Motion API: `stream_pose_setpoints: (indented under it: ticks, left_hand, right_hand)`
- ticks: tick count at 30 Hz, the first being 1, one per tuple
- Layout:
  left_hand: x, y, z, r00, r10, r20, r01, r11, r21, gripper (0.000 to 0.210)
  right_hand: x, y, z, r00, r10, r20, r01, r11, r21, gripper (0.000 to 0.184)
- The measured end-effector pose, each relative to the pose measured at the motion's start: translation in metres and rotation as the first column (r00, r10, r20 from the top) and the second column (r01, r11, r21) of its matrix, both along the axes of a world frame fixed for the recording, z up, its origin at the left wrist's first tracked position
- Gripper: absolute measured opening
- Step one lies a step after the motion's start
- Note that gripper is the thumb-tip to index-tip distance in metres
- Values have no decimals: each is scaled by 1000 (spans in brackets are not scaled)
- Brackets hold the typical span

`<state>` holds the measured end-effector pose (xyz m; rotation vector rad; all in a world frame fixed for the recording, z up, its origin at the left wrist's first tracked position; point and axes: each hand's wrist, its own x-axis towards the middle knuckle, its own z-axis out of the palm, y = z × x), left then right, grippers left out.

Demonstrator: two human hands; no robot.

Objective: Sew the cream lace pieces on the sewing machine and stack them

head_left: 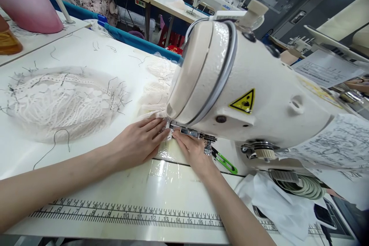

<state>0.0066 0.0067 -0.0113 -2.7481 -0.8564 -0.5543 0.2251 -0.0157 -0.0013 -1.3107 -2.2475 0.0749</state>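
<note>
My left hand (141,138) lies with its fingers stretched flat on white lace fabric (155,100), just left of the needle area of a white sewing machine (245,84). Its fingertips reach the presser foot. On the near side of the foot, my right hand (191,150) pinches the fabric's edge; metal attachments (191,132) partly cover its fingers. The needle itself is hidden by the machine head and hands. A green thread snipper (226,161) rests on the machine bed, right of my right hand.
A pile of lace pieces (66,103) with dark loose threads lies on the left. A printed ruler (127,215) runs along the table's front edge. White cloth (273,207) and a dark phone-like object (324,215) are at lower right. A pink rounded object (31,4) stands at upper left.
</note>
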Motion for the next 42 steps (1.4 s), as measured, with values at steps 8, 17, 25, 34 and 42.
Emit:
stream_pose_setpoints:
  ticks: [8,17,25,34,42]
  left_hand:
    - [-5,-6,-3,991,-106,80,99,992,78,37]
    - [-9,-3,6,984,-170,58,165,982,88,37]
    - [-8,-2,4,987,-153,53,148,986,79,36]
    - [-6,-1,11,990,-140,15,137,982,128,37]
    - [-6,1,13,992,-126,24,123,985,119,40]
  right_hand:
    - [4,-9,-3,986,-57,159,24,978,206,20]
    - [3,-22,-9,971,-139,194,83,958,273,19]
    - [1,-23,-11,968,-149,203,99,966,238,24]
    - [-1,-24,-8,965,-155,210,115,975,191,27]
    - [-4,-21,-2,978,-99,183,80,991,105,29]
